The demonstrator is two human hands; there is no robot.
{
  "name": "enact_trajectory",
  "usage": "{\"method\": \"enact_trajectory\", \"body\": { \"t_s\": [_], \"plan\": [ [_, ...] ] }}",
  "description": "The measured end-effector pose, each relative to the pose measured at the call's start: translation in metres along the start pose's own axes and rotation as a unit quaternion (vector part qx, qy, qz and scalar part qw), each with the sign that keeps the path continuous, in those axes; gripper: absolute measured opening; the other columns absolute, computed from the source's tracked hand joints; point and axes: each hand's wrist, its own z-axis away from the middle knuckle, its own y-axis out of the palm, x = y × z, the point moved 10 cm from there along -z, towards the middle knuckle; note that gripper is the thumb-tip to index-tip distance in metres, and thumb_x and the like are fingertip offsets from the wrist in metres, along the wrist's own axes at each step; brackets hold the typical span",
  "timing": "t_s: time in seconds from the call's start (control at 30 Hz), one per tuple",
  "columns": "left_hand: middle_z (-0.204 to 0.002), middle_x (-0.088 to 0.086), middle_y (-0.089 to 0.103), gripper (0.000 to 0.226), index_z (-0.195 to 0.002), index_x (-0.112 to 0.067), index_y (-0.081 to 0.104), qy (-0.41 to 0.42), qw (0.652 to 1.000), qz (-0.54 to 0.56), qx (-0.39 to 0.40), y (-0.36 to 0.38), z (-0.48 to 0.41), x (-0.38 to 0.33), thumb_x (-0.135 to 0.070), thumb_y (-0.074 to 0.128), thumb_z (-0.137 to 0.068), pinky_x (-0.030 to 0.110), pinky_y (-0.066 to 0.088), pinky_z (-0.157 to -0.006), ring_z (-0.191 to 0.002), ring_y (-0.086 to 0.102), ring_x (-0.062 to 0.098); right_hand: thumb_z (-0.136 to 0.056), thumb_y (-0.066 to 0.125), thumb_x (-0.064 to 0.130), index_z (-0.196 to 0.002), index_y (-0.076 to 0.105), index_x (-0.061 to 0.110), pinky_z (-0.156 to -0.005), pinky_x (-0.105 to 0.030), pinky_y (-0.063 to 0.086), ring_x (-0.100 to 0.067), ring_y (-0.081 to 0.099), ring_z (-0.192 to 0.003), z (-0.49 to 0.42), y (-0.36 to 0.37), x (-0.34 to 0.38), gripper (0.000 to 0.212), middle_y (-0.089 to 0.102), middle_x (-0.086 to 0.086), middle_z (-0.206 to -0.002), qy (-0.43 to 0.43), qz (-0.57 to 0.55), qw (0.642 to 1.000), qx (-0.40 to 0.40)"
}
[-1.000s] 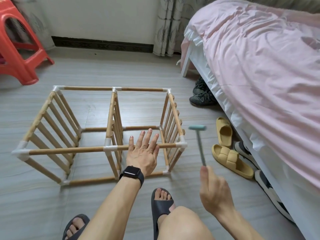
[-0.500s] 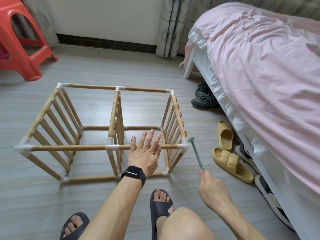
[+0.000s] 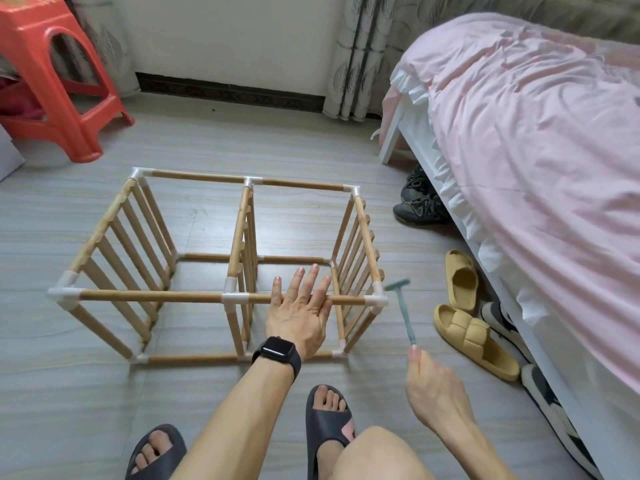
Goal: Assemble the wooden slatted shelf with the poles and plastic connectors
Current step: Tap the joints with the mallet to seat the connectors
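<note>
Two hands were at the shelf (image 3: pixel 239 237), which stood on the floor (image 3: pixel 52 375) in mid-room. Its three slatted panels were upright and joined by poles through white connectors. The left hand (image 3: pixel 298 306) lay flat on the near top pole (image 3: pixel 156 295), fingers straight and spread, between the middle panel and the right one. A black watch (image 3: pixel 277 351) sat on that wrist, its screen dark. The right hand (image 3: pixel 434 389) was curled round the lower end of a small teal hammer (image 3: pixel 405 313). The hammer's head was just beside the near right top connector (image 3: pixel 375 301); whether they touched could not be told.

Dark sandals (image 3: pixel 327 420) covered the person's feet at the near edge. A red stool (image 3: pixel 52 81) stood at the far left corner, and the gold marks on its top were too blurred to read. A bed (image 3: pixel 519 133) with a pink cover ran along the right edge. Yellow slippers (image 3: pixel 471 341) and dark shoes (image 3: pixel 419 202) lay beside it.
</note>
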Motion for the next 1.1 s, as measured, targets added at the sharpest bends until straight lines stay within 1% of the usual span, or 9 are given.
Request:
{"method": "enact_trajectory", "body": {
  "t_s": [0.17,0.23,0.33,0.47,0.57,0.67,0.77,0.93,1.1],
  "plan": [
    [-0.167,-0.007,-0.014,0.055,-0.159,-0.037,-0.002,0.0,1.0,0.008,0.018,-0.001,-0.002,-0.001,-0.049,0.004,-0.106,0.049,-0.023,-0.115,-0.153,-0.017,0.016,-0.106,0.019,0.043,-0.086,0.047,0.024,-0.077,-0.039,0.034,-0.028,0.048,-0.081,-0.007,-0.005,-0.019,0.039,0.052,-0.002,-0.074,0.074,-0.101,0.992,-0.015],
    [-0.169,-0.005,-0.001,0.055,-0.159,-0.034,0.012,0.002,0.999,0.023,0.025,-0.002,0.0,-0.001,-0.048,0.007,-0.107,0.05,-0.018,-0.119,-0.155,-0.008,0.017,-0.106,0.019,0.045,-0.084,0.052,0.014,-0.079,-0.043,0.042,-0.03,0.055,-0.082,-0.017,0.009,-0.024,0.05,0.06,-0.005,-0.077,0.109,-0.142,0.984,-0.01],
    [-0.161,-0.004,0.03,0.049,-0.147,-0.031,0.036,0.022,0.999,0.039,0.008,-0.009,0.0,-0.002,-0.047,0.014,-0.107,0.05,-0.003,-0.123,-0.154,0.012,0.018,-0.108,0.018,0.045,-0.085,0.06,0.017,-0.092,-0.052,0.051,-0.028,0.063,-0.092,-0.037,0.043,-0.03,0.056,0.07,-0.01,-0.092,0.159,-0.246,0.956,-0.02],
    [-0.14,-0.006,0.052,0.042,-0.134,-0.03,0.048,0.048,0.997,0.046,-0.032,-0.015,-0.003,0.002,-0.048,0.02,-0.107,0.047,0.015,-0.121,-0.137,0.039,0.018,-0.108,0.017,0.045,-0.096,0.062,0.019,-0.106,-0.052,0.042,-0.029,0.057,-0.114,-0.063,0.082,-0.011,0.053,0.068,-0.009,-0.115,0.176,-0.335,0.925,-0.039],
    [-0.135,-0.007,0.055,0.04,-0.134,-0.032,0.048,0.061,0.993,0.046,-0.087,-0.013,0.001,0.004,-0.047,0.023,-0.107,0.044,0.022,-0.118,-0.126,0.048,0.019,-0.107,0.026,0.049,-0.108,0.061,0.012,-0.09,-0.041,0.043,-0.027,0.056,-0.103,-0.076,0.097,0.003,0.051,0.065,-0.006,-0.103,0.184,-0.373,0.908,-0.047],
    [-0.11,-0.008,0.06,0.035,-0.124,-0.035,0.053,0.068,0.986,0.045,-0.145,-0.011,-0.001,0.005,-0.045,0.024,-0.107,0.039,0.028,-0.1,-0.102,0.055,0.019,-0.105,0.035,0.045,-0.092,0.064,0.022,-0.074,-0.034,0.04,-0.019,0.059,-0.084,-0.089,0.11,0.01,0.039,0.069,-0.008,-0.081,0.187,-0.405,0.895,-0.03],
    [-0.088,-0.011,0.057,0.031,-0.111,-0.035,0.058,0.075,0.972,0.062,-0.212,-0.023,-0.011,0.011,-0.045,0.028,-0.106,0.036,0.024,-0.086,-0.082,0.054,0.016,-0.106,0.032,0.041,-0.076,0.063,0.01,-0.073,-0.037,0.04,-0.02,0.056,-0.071,-0.105,0.109,0.013,0.052,0.062,-0.007,-0.067,0.19,-0.407,0.893,-0.039],
    [-0.087,-0.011,0.061,0.038,-0.111,-0.032,0.064,0.095,0.951,0.116,-0.272,-0.089,-0.031,0.017,-0.049,0.031,-0.103,0.032,0.016,-0.08,-0.082,0.055,0.014,-0.107,0.023,0.046,-0.068,0.052,0.018,-0.06,-0.034,0.037,-0.019,0.046,-0.057,-0.131,0.059,0.061,0.056,0.051,-0.003,-0.06,0.139,-0.436,0.885,-0.081],
    [-0.087,-0.014,0.059,0.028,-0.112,-0.03,0.064,0.065,0.933,0.174,-0.31,-0.18,-0.036,0.031,-0.043,0.04,-0.105,0.034,0.016,-0.08,-0.088,0.055,0.015,-0.109,0.018,0.043,-0.071,0.048,0.016,-0.065,-0.038,0.04,-0.019,0.048,-0.059,-0.154,-0.038,0.143,0.055,0.05,-0.003,-0.062,0.022,-0.419,0.899,-0.123]
  ]
}}
